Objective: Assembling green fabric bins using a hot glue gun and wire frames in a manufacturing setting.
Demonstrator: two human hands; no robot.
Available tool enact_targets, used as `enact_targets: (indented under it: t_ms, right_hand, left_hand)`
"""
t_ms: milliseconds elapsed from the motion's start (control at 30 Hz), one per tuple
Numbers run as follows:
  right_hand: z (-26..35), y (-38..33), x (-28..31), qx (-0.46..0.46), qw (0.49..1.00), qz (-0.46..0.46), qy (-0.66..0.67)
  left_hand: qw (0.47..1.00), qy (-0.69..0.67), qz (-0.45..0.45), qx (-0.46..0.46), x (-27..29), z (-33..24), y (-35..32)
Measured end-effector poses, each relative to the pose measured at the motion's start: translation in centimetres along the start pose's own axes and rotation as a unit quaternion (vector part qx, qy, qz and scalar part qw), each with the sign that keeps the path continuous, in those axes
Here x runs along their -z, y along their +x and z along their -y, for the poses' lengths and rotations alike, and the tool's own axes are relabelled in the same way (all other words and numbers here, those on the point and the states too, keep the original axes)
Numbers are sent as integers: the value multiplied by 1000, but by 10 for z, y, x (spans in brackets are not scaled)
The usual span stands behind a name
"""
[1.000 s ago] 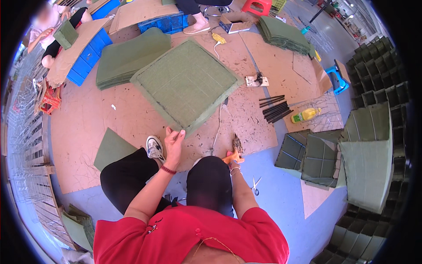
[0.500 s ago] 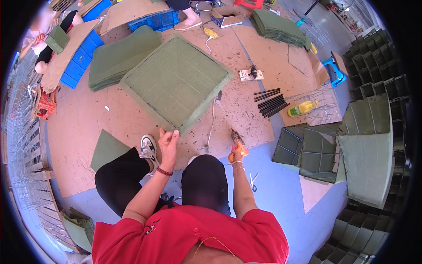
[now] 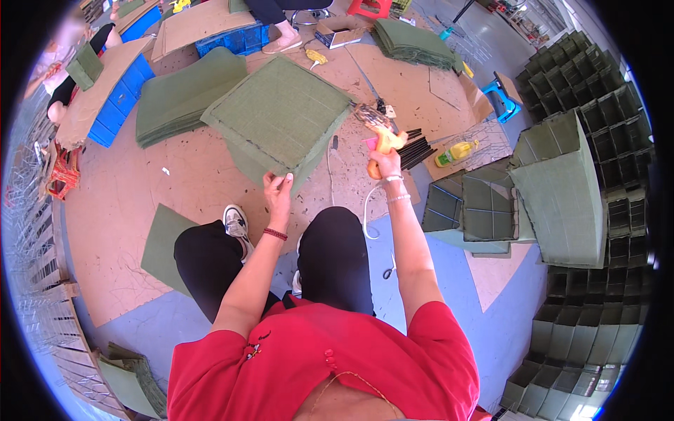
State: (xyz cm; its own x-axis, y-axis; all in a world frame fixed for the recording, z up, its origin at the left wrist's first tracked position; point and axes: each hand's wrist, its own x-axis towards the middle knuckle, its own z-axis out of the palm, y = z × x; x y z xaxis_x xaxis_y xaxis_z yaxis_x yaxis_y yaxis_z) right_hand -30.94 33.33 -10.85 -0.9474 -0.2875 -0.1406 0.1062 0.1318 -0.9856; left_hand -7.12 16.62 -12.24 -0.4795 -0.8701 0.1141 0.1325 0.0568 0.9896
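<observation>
My left hand (image 3: 279, 196) pinches the near corner of a square green fabric piece (image 3: 281, 119). Its flat top faces up, and a side flap hangs below the near left edge. In my right hand (image 3: 388, 165) is a yellow-orange glue gun (image 3: 385, 140) with a white cord. The blackened front end of the gun is close to the right corner of the green piece; I cannot tell whether they touch. A flat stack of green fabric sheets (image 3: 175, 98) lies beyond the piece on the left.
Black sticks (image 3: 418, 151) and a yellow bottle (image 3: 456, 153) lie to the right. Green fabric boxes (image 3: 488, 207) stand there, with tall stacks behind. Scissors (image 3: 390, 270) lie on the blue floor. Blue crates (image 3: 123, 98) and a co-worker (image 3: 60, 70) are at far left.
My right hand has raised the glue gun from low near the floor, up and away from me to the piece's right corner. The green piece has tilted, showing its side flap; my left hand keeps the corner.
</observation>
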Motion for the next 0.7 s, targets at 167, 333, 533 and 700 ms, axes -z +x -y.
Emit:
enact_targets:
  t_ms: [167,333,533,700]
  right_hand:
    - [8,-13,-20,-38,999,-19,-21]
    - [26,-49,-31,-58,995,23,-79]
    - [12,-83,-37,-29,996,44,-77]
    - [6,-108,-39,-24,993,78,-80]
  left_hand:
    - [1000,-10,-9,10,2,-4,-1]
    - [1000,-15,1,21,4,-3,0]
    - [999,-36,-4,18,2,-4,-1]
    - [1000,-3,-1,13,3,1,2]
